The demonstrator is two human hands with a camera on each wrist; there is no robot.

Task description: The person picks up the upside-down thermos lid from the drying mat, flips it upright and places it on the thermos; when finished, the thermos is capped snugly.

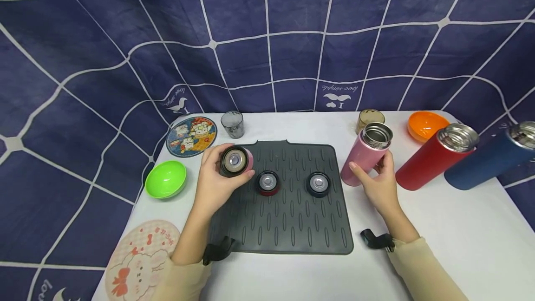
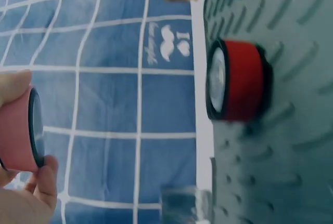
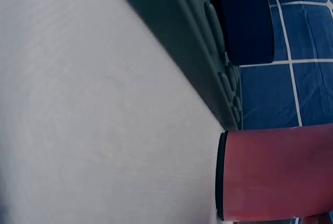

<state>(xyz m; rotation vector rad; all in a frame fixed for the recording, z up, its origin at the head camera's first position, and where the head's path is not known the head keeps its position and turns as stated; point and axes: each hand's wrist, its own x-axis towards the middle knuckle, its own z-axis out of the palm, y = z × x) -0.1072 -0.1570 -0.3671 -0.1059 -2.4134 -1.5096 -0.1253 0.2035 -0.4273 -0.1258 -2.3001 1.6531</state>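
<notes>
My left hand (image 1: 215, 182) grips a pink bottle lid (image 2: 15, 133) above the left part of the dark grey ribbed mat (image 1: 288, 226); its silver and black underside faces up in the head view. My right hand (image 1: 380, 185) holds a pink thermos bottle (image 1: 368, 154) on the white table just right of the mat. The bottle's steel mouth is uncovered, and it stands upright. On the mat lie a red lid (image 1: 268, 183) and a dark blue lid (image 1: 318, 184), undersides up. Only the lower part of the bottle shows in the right wrist view.
Lidless red (image 1: 434, 159) and blue (image 1: 489, 159) thermos bottles stand at right. Behind are an orange bowl (image 1: 424, 125), an amber glass (image 1: 370, 117) and a clear glass (image 1: 233, 124). Along the left lie a green bowl (image 1: 166, 179), a cartoon mat (image 1: 192, 136) and a rabbit mat (image 1: 140, 261).
</notes>
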